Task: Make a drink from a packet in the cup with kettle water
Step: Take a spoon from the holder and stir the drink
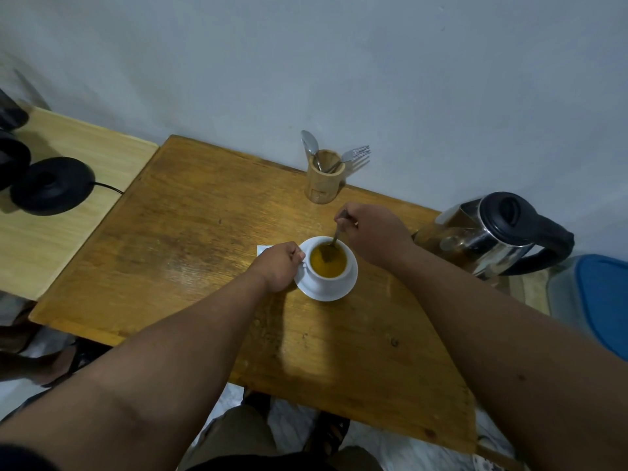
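Holding orange drink (329,259), cup (328,278) w/ left hand (278,266) gripping handle, right hand (370,232) pinching spoon (334,240).

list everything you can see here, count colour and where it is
cup: 1, white, on the saucer, holds orange-brown drink
saucer: 1, white, mid table
stirring spoon: 1, metal, bowl in the drink
table: 1, brown wood
holder: 1, wooden, far table edge, holds a spoon and a fork
kettle: 1, steel and black, right of the cup
kettle base: 1, black, on pale side table at left
left hand: grips the cup handle
right hand: pinches the stirring spoon
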